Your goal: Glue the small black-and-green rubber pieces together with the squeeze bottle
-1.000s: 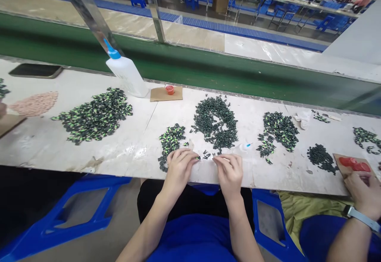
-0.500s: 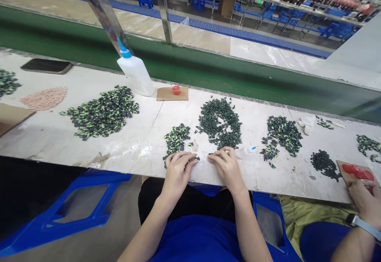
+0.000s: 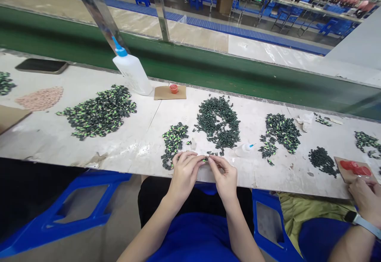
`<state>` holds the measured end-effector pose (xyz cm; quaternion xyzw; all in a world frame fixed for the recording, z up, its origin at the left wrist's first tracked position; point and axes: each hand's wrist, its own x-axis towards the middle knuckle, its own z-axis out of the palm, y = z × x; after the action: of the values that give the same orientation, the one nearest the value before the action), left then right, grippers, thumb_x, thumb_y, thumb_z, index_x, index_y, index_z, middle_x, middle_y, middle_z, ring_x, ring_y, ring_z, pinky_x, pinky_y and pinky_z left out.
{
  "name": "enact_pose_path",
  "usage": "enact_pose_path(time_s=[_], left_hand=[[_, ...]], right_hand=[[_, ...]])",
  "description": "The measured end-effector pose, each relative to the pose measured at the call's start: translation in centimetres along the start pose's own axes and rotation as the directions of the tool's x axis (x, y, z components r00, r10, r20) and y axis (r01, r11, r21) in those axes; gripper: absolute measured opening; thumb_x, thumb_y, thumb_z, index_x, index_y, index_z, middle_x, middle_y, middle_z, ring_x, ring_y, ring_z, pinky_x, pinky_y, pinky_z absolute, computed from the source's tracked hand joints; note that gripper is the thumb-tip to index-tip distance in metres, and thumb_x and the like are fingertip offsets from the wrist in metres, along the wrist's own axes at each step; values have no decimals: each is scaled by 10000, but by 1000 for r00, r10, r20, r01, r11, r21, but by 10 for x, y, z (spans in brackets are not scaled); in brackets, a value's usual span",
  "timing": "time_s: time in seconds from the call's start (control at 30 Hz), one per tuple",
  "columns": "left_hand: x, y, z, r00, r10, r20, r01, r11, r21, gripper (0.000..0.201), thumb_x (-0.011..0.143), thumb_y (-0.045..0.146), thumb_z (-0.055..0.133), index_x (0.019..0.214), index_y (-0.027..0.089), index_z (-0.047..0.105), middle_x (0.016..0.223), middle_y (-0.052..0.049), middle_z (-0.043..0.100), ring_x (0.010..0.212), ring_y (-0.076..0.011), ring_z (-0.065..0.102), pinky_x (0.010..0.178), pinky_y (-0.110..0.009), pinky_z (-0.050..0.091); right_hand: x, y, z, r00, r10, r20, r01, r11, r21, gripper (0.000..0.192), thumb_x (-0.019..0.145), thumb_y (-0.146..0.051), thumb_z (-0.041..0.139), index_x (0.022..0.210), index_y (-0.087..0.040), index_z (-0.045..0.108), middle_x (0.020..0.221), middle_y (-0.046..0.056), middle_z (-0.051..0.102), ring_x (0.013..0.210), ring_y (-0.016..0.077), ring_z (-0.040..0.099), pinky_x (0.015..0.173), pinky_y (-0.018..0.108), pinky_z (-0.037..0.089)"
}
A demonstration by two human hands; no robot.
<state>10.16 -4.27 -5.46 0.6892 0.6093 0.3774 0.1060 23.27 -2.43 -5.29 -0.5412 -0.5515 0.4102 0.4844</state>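
Observation:
My left hand point(image 3: 185, 173) pinches a small black piece with green spots point(image 3: 205, 159) between thumb and fingers, just above the table's front edge. The fingertips of my right hand point(image 3: 225, 175) are pressed together against the right end of that piece; whatever they grip is too small to make out. Beside my left hand lies a small pile of black-and-green pieces point(image 3: 172, 143). Beyond my hands is a ring-shaped pile of small dark green pieces point(image 3: 214, 115), with a few loose ones near my right fingers. A small clear bottle with a blue tip point(image 3: 244, 149) lies to the right.
A white bottle with a blue nozzle point(image 3: 132, 73) stands behind, next to a red cup point(image 3: 174, 88) on cardboard. A large black-and-green pile point(image 3: 101, 111) and a phone point(image 3: 41, 66) are left. A co-worker's hand point(image 3: 364, 196) touches cardboard with red cups at right.
My hands have come together. My right hand has moved left and its fingertips now meet the piece in my left hand, which has shifted right.

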Motion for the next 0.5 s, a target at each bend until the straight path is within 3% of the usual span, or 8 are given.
enact_pose_path(time_s=[0.27,0.5], left_hand=[[2,1,-1,994,104,-38,-104,995,8,200,927,146,445,927,208,635,832,-17,733,893,-204,617,889,-400,337],[4,2,-6,986,166,2,-166,986,16,227,905,99,446,902,223,636,785,-6,724,901,-199,617,913,-400,308]], right_hand=[[-2,6,-5,996,8,92,-13,998,56,142,796,-306,655,839,-205,745,864,57,729,794,185,695,663,278,581],[-3,5,-14,990,-24,136,12,996,87,70,765,-265,689,776,-210,731,759,33,698,732,167,676,683,282,577]])
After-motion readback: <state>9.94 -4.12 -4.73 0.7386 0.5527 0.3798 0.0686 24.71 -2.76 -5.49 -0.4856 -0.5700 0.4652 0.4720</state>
